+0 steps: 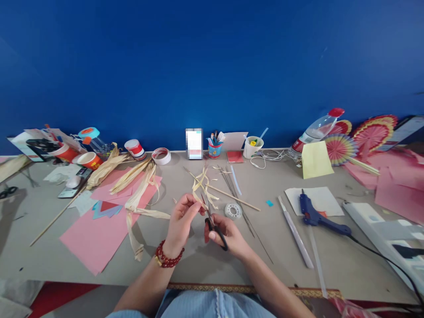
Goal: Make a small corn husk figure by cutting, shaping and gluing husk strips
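My right hand (225,236) is closed round the black handles of a pair of scissors (209,213), whose blades point up and away from me. Just left of the blades, my left hand (185,218) pinches a small pale strip of dried husk (202,204). The strip meets the blades or lies right beside them; which, I cannot tell. Beyond the hands lie loose husk strips (207,190) and a thin wooden stick (233,197). A roll of clear tape (233,211) and several thin wires (247,221) are to the right of the scissors.
Pink paper (94,240) and dried husks (142,201) spread on the left. A blue glue gun (319,216) with a trailing cord, a white craft knife (294,232) and a power strip (384,238) lie right. A phone (194,144) stands against the blue wall, near a pen cup (215,150).
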{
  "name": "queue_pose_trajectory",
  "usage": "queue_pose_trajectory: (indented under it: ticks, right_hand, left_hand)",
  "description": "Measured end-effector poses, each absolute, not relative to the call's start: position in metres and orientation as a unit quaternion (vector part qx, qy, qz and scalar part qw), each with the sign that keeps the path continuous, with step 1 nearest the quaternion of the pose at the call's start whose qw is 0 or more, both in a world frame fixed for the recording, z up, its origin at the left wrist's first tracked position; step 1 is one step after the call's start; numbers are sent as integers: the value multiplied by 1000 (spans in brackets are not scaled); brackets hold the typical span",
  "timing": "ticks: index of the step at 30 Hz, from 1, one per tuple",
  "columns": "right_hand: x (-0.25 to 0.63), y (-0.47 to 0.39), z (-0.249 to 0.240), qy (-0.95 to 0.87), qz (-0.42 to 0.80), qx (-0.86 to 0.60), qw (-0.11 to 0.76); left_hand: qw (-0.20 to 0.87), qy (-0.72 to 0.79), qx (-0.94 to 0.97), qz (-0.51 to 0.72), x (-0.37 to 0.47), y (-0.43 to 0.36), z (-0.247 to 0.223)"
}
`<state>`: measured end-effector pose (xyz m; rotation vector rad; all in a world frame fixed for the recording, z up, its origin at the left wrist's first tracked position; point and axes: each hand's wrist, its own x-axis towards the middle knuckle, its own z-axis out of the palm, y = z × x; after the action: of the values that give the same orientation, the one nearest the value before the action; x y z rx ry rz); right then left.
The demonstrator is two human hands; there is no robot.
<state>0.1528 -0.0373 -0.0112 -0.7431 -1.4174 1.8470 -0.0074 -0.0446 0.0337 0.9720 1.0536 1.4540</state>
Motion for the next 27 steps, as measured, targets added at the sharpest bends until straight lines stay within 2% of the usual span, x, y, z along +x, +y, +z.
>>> queue_pose_trajectory:
  ticks: [27]
  right_hand:
    - [151,-38,-21,-529,725,-317,307]
  left_hand:
    - [520,438,413,607,-19,-42,35]
